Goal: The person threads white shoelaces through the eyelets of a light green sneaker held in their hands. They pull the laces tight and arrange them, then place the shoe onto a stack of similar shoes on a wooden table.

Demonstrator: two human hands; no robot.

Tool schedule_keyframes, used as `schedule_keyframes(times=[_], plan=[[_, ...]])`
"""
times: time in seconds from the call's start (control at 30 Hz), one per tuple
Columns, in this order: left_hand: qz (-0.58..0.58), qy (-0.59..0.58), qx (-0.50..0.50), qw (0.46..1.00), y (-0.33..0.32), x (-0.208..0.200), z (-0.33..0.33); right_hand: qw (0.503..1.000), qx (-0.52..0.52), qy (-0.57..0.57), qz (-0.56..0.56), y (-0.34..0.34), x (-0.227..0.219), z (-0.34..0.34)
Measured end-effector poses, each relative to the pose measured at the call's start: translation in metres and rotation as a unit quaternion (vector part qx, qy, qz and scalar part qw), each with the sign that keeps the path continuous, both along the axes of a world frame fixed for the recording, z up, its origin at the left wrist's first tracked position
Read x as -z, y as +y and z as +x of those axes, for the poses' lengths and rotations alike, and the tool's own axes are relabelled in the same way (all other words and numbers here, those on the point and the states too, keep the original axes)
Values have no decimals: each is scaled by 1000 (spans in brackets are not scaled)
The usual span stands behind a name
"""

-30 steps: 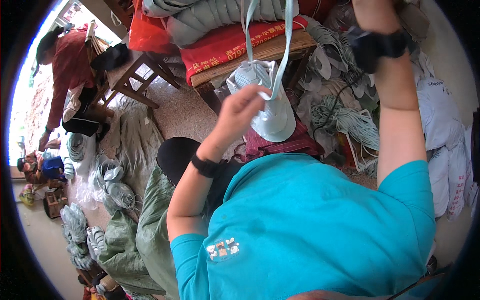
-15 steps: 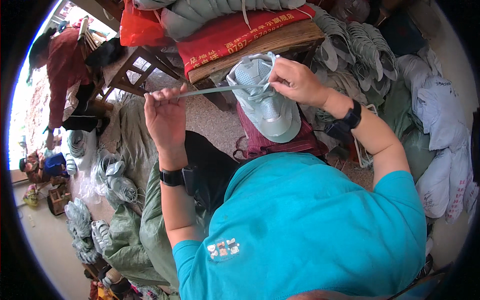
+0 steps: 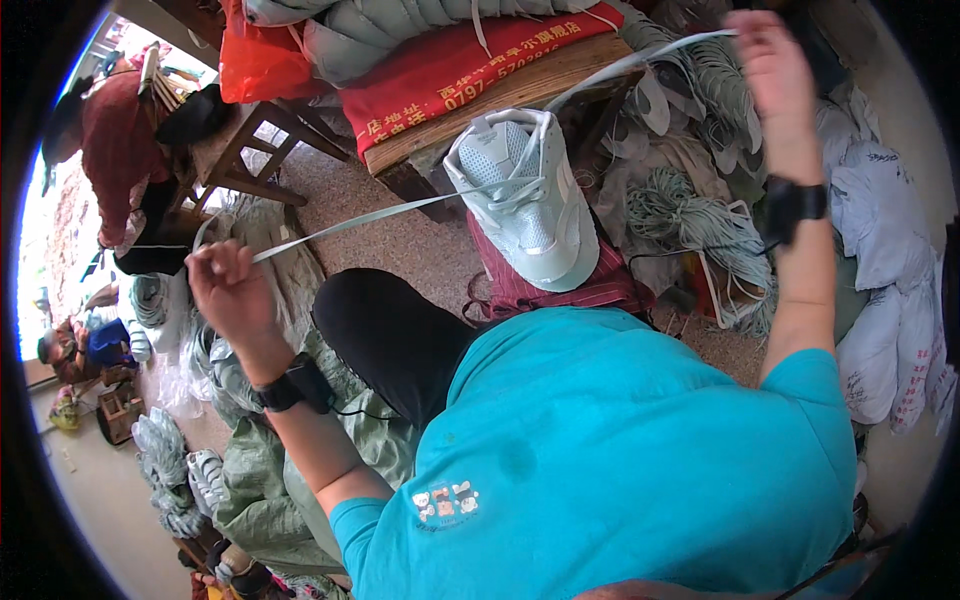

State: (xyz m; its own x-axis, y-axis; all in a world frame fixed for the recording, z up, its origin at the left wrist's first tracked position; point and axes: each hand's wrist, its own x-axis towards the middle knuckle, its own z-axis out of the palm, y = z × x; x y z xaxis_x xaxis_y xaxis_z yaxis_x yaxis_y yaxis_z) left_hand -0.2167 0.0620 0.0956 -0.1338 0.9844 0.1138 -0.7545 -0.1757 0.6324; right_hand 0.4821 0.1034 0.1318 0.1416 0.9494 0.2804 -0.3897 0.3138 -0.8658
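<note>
A pale mint-white shoe upper rests sole-end toward me on a dark red striped cloth over my lap. A flat pale lace runs through its eyelets and is stretched out to both sides. My left hand is closed on the lace's left end, far out to the left. My right hand is raised high at the upper right and grips the other end of the lace. Both wrists carry black bands.
A wooden bench with a red printed cloth stands just behind the shoe. Bundles of pale laces lie at the right, white sacks beyond. Green sacks and shoe uppers lie at lower left. A person in red is at upper left.
My hands have pulled far apart: the left swung down and out to the left, the right rose to the upper right, drawing the lace taut through the shoe.
</note>
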Motion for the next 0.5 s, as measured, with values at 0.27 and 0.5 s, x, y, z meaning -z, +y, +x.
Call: schedule_keyframes(times=[0.27, 0.5], plan=[[-40, 12, -73, 996, -7, 27, -120, 895, 399, -197, 26, -27, -23, 72], [-197, 249, -144, 937, -7, 59, 1, 941, 6, -254, -221, -46, 84, -126]])
